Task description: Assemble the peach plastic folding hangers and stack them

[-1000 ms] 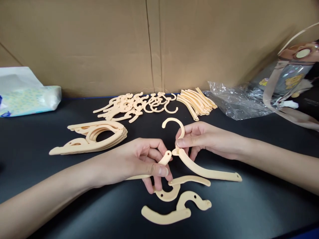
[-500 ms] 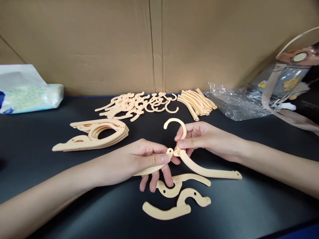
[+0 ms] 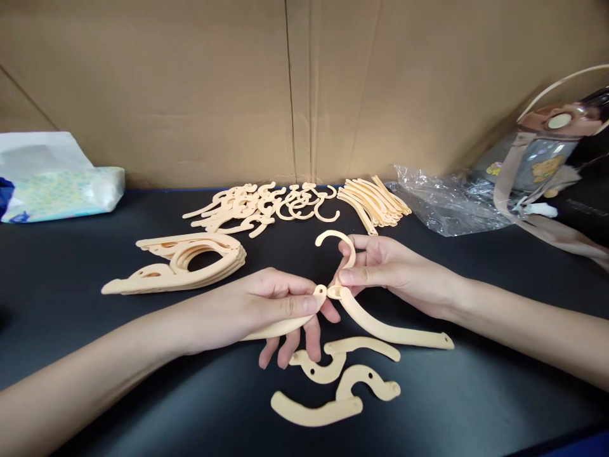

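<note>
My left hand [image 3: 280, 308] pinches a cream plastic hanger arm [image 3: 280, 328] between thumb and fingers, its holed end pointing right. My right hand [image 3: 385, 266] is closed on a hanger hook [image 3: 349, 247] at its lower stem. A second curved hanger arm [image 3: 394, 330] joins the hook's base and slants down to the right. The left arm's holed tip lies right beside the hook's base; whether they touch I cannot tell. Below my hands lie two S-shaped jointed hanger pieces, one upper [image 3: 328, 368] partly behind my left fingers, one lower [image 3: 318, 412].
Folded hangers [image 3: 176, 279] are stacked at left. Toward the back lie a heap of jointed pieces [image 3: 233, 209], loose hooks [image 3: 304, 203] and a pile of curved arms [image 3: 373, 203]. A tissue pack [image 3: 61, 190], clear plastic bag [image 3: 447, 203] and strapped bottle [image 3: 547, 158] stand before the cardboard wall [image 3: 190, 89].
Both hands have shifted slightly left in view with the pieces they hold. The view has tilted a little, so the background things sit lower. Both grips stay the same.
</note>
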{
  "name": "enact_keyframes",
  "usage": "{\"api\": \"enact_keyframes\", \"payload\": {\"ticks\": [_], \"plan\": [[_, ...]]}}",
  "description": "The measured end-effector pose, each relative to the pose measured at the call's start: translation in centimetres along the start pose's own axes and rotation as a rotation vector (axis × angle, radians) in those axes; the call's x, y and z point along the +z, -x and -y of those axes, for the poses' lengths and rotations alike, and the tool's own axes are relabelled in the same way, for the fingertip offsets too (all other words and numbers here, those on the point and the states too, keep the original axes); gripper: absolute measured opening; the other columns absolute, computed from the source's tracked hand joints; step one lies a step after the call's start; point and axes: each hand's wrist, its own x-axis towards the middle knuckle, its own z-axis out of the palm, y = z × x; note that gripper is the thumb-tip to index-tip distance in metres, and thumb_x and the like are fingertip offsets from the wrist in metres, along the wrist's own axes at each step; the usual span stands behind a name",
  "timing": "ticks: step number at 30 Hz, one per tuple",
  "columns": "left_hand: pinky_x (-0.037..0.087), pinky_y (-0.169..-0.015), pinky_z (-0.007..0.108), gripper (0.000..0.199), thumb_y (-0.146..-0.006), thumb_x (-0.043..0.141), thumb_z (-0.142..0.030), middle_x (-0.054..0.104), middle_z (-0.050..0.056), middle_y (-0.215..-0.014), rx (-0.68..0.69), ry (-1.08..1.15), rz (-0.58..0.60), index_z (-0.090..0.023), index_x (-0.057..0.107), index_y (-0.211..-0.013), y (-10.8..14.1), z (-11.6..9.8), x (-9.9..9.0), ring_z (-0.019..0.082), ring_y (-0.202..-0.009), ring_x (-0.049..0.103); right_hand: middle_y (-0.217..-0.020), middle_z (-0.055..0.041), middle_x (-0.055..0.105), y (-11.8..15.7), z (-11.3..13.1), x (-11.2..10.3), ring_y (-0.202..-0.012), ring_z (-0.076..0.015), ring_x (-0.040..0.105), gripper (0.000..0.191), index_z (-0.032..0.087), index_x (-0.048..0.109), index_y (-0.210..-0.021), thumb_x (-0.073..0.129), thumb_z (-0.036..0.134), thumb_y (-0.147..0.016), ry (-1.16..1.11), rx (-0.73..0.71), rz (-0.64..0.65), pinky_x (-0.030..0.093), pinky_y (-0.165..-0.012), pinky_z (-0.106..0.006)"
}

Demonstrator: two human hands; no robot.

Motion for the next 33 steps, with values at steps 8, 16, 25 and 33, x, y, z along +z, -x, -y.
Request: {"api": "enact_keyframes", "payload": {"ticks": [8,16,25,33], "plan": [[0.040,-0.039,0.013,0.027,-0.099,0.049,-0.040,0.072,0.002,-0.075,0.055,-0.036,0.014,-0.018,0.065,-0.104,0.13,-0.34,-0.04,0.006,-0.047,0.055,-0.072,0.0050,0.072,0.07,0.24,0.30,-0.071,-0.0107,0.067,0.041,0.022,0.041,-0.081,0.082,0.027,-0.074,-0.025,-0.020,0.004,0.049,-0.078,-0.026],[0.037,-0.039,0.013,0.029,-0.100,0.048,-0.039,0.072,0.003,-0.072,0.059,-0.050,0.023,-0.016,0.066,-0.098,0.10,-0.22,-0.19,0.007,-0.047,0.050,-0.073,0.0038,0.073,0.02,0.26,0.43,-0.071,-0.0104,0.068,0.043,0.021,0.041,-0.081,0.083,0.026,-0.073,0.010,0.039,0.043,0.050,-0.077,-0.025],[0.032,-0.037,0.013,0.032,-0.099,0.047,-0.042,0.063,-0.001,-0.062,0.050,-0.064,-0.001,-0.017,0.066,-0.096,0.05,-0.45,-0.38,0.006,-0.044,0.041,-0.079,0.0034,0.072,-0.16,0.20,-0.03,-0.076,-0.0113,0.068,0.041,0.022,0.043,-0.083,0.083,0.027,-0.072,-0.005,0.016,0.052,0.052,-0.076,-0.025],[0.031,-0.039,0.013,0.030,-0.101,0.046,-0.040,0.063,-0.001,-0.063,0.043,-0.061,0.070,-0.018,0.065,-0.099,0.20,-0.29,-0.40,0.005,-0.046,0.041,-0.078,0.0039,0.074,-0.01,0.13,-0.10,-0.073,-0.0094,0.067,0.038,0.022,0.044,-0.084,0.081,0.022,-0.075,-0.030,0.003,0.067,0.050,-0.076,-0.024]]}}
